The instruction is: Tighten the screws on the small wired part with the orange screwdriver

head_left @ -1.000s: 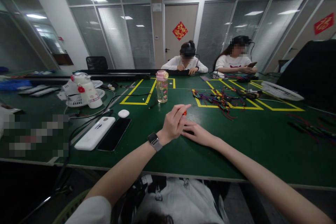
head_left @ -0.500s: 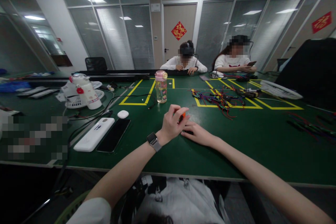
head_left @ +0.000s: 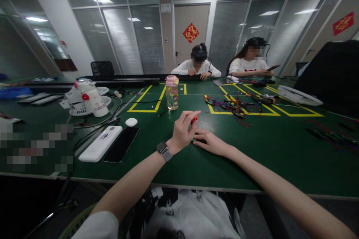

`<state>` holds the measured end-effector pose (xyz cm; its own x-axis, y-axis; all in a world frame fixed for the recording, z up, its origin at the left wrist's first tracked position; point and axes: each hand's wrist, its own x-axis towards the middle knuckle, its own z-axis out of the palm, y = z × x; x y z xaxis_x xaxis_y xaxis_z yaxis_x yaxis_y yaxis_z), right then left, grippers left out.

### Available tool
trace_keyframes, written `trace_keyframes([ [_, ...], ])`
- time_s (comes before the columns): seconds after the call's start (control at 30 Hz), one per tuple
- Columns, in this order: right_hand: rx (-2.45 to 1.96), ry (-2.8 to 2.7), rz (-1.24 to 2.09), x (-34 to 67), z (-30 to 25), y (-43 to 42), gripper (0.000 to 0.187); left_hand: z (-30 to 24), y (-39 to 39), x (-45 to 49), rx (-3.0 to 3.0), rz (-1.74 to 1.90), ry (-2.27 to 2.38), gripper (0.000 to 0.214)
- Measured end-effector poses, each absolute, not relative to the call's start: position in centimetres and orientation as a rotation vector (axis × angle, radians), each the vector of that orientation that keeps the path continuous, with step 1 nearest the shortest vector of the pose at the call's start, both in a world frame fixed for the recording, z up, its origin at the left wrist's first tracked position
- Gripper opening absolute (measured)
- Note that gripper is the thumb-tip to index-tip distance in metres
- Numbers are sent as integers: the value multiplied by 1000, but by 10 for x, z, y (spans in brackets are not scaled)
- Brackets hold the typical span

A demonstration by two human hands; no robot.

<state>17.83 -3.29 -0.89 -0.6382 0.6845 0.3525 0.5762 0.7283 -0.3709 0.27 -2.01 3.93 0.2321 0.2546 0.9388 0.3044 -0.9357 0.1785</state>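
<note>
My left hand (head_left: 183, 130), with a watch on the wrist, is closed in a pinch on a small orange-tipped tool (head_left: 194, 119) held upright over the green table (head_left: 252, 149). My right hand (head_left: 211, 142) rests flat on the table right beside it, fingers pressed on a small dark part (head_left: 199, 140) that is mostly hidden under them. The two hands touch each other.
A white power bank (head_left: 101, 142), a black phone (head_left: 121, 144) and a white earbud case (head_left: 131, 121) lie left. A pink-lidded bottle (head_left: 172, 92) stands behind. Coloured wires (head_left: 232, 105) lie in yellow-taped boxes. Two people sit at the far side. A white fan (head_left: 86, 99) is at the left.
My left hand has twisted slightly, and the orange tip has shifted a little between the fingers. My right hand stays where it was.
</note>
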Motion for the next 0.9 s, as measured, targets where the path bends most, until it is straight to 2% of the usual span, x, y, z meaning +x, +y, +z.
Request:
trace_keyframes([
  [0.17, -931, -2458, 307, 178, -7, -34, 32, 36, -18, 2, -2407, -1825, -582, 24],
  [0.43, -974, -2451, 312, 179, -11, -32, 33, 39, -21, 2, -2535, -1824, -606, 37],
  [0.77, -995, -2462, 295, 179, -9, -33, 33, 39, -17, 2, -2308, -1858, -619, 19],
  [0.9, -998, -2476, 290, 180, -10, -32, 34, 39, -18, 1, -2405, -1841, -642, 29],
])
